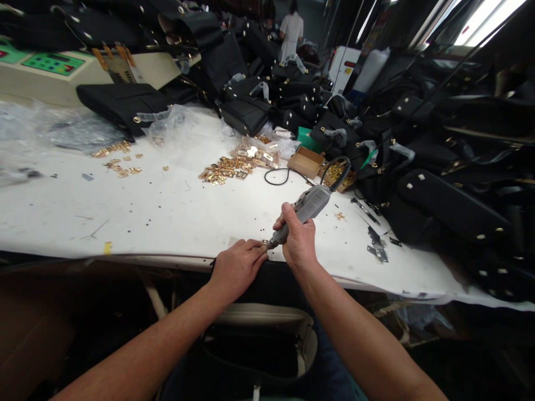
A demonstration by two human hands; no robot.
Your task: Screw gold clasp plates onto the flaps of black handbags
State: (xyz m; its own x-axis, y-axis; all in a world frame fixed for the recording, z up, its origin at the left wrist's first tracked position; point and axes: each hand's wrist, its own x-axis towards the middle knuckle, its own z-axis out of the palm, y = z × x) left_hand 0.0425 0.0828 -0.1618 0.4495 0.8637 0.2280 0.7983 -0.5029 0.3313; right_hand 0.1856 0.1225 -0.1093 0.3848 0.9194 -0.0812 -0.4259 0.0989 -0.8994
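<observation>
My right hand [301,244] is wrapped around a grey electric screwdriver [312,203], its cable rising from the back end. The tool slants down to the left, and its tip meets a small gold fitting [264,243] at the table's front edge. Beside that tip, my left hand [234,268] presses its fingers together on the edge of a black bag flap [278,281]. The hand partly hides the flap and fitting. Below, the open black bag [271,313] with a pale lining rests on my lap.
Gold metal fittings [225,170] lie heaped on the white table [200,217]. A cardboard box [307,161] stands behind the screwdriver, near its looped cable [276,184]. Black bags [455,203] crowd the back and right. Metal plates [378,249] lie at right; a person [291,33] stands far back.
</observation>
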